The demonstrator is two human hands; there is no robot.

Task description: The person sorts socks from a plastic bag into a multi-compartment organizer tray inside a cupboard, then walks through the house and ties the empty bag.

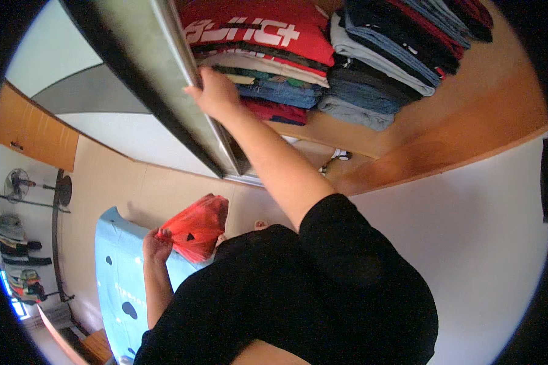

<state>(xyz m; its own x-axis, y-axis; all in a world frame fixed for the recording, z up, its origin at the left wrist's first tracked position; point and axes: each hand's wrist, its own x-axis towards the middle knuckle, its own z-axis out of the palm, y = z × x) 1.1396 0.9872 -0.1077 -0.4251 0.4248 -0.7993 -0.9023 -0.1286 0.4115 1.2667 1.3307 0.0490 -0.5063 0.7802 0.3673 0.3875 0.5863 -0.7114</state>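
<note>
Wearing a black short-sleeved cloth shirt [371, 267], nearest the head camera; gripping a silver-edged wardrobe door [164, 73] with the right hand [219, 94], probably for purchase; below that door, clutching a crumpled red plastic bag [199, 230] in the left hand [158, 246], seemingly keeping it closed.

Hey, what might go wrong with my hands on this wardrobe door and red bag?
Your right hand is on the edge of the wardrobe door and might get pinched if that closes. The red bag is held by one gathered end in your left hand, so it could slip or tear.
</note>
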